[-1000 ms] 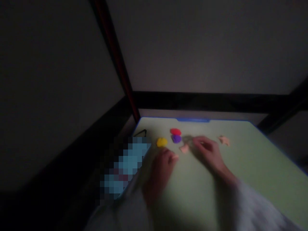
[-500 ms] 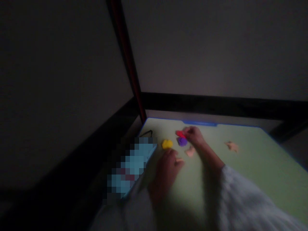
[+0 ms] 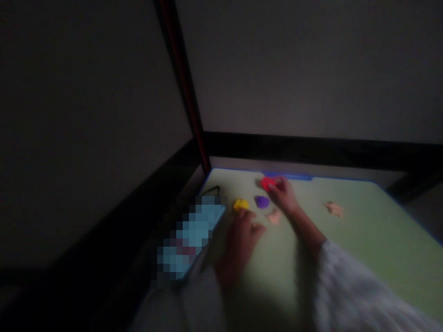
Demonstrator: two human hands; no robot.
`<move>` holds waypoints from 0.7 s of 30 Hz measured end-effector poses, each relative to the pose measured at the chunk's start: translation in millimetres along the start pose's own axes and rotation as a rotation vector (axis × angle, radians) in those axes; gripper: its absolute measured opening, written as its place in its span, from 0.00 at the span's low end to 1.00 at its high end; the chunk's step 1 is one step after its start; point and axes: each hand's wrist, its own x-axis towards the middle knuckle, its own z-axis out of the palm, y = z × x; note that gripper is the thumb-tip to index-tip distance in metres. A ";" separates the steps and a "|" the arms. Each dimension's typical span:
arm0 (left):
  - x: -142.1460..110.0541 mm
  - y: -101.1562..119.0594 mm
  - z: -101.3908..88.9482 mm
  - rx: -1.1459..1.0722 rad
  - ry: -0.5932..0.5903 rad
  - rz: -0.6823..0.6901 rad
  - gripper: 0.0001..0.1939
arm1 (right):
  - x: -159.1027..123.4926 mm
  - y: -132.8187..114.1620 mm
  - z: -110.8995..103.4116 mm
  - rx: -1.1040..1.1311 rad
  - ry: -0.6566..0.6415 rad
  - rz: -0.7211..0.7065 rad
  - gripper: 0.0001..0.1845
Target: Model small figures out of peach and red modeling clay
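My right hand (image 3: 285, 194) pinches a red piece of modelling clay (image 3: 267, 183) near the far edge of the table. Just below it, a purple clay lump (image 3: 262, 202) lies on the tabletop. My left hand (image 3: 242, 233) rests closer to me, its thumb and fingers apart and nothing visible between them. Its fingertips are next to a yellow clay lump (image 3: 241, 204); whether they touch it I cannot tell. Between the two hands lies a peach-coloured piece (image 3: 273, 216). The picture is dim and blurred, so fine shapes are lost.
The pale green table (image 3: 363, 263) has a blue rim and stands near the wall. Another peach-coloured piece (image 3: 333, 209) lies to the right. A blurred-out, light blue object (image 3: 194, 237) is on the left, with a dark loop (image 3: 213, 189) at its far end.
My right hand has moved the red clay up and to the right, away from the purple lump. My left hand's thumb and fingers have spread; the peach-coloured bit seen there before no longer shows.
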 end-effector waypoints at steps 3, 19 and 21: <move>0.0 7.7 0.3 -0.141 0.101 -0.018 0.17 | -21.0 -18.1 -11.9 0.082 0.091 0.013 0.20; -24.0 37.1 7.8 -0.461 -0.034 0.074 0.06 | -143.2 -81.5 -20.3 0.218 -0.093 0.046 0.16; -23.9 36.9 10.2 -0.534 -0.008 0.034 0.05 | -144.5 -82.5 -20.4 0.174 -0.103 -0.004 0.15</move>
